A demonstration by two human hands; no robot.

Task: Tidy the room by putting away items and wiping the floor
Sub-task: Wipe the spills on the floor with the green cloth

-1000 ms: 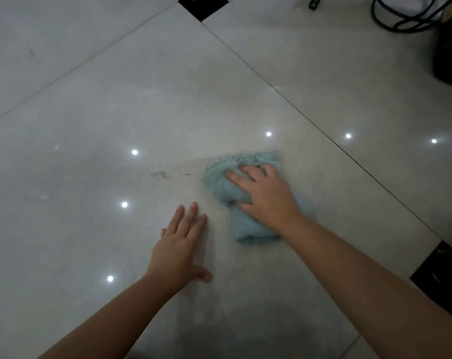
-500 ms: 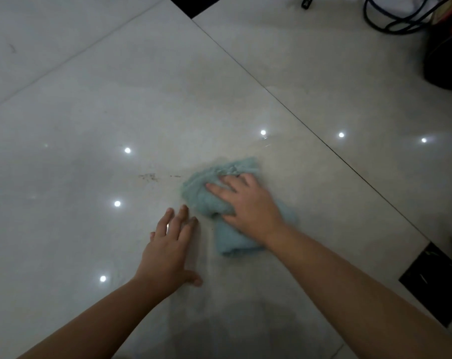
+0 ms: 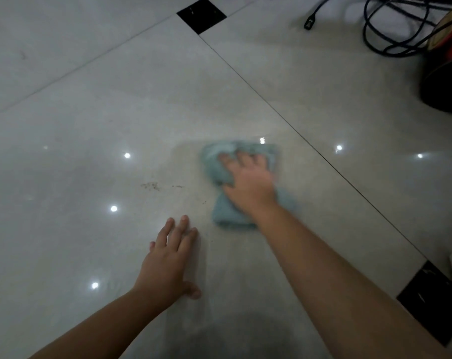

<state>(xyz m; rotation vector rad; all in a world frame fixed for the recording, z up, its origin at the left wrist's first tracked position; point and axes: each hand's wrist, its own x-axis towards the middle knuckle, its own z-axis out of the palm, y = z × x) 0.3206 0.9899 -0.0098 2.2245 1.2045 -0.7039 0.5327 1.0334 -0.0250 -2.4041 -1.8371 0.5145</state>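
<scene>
A crumpled light-blue cloth (image 3: pixel 221 215) lies on the glossy pale tile floor (image 3: pixel 116 112). My right hand (image 3: pixel 249 182) presses down on the cloth with fingers bunched into its far end; hand and cloth are motion-blurred. My left hand (image 3: pixel 169 263) rests flat on the floor with its fingers apart, nearer to me and left of the cloth, holding nothing. A small patch of brown dirt specks (image 3: pixel 151 186) sits on the tile to the left of the cloth.
Dark cables (image 3: pixel 390 29) with a plug (image 3: pixel 309 23) lie at the far right. A dark object with red and orange parts (image 3: pixel 445 73) stands at the right edge. Black inset squares (image 3: pixel 201 15) (image 3: pixel 432 299) mark tile corners.
My right hand has slid the cloth to the right and away from the dirt specks, after moving left toward them before. My left hand stays planted on the floor.
</scene>
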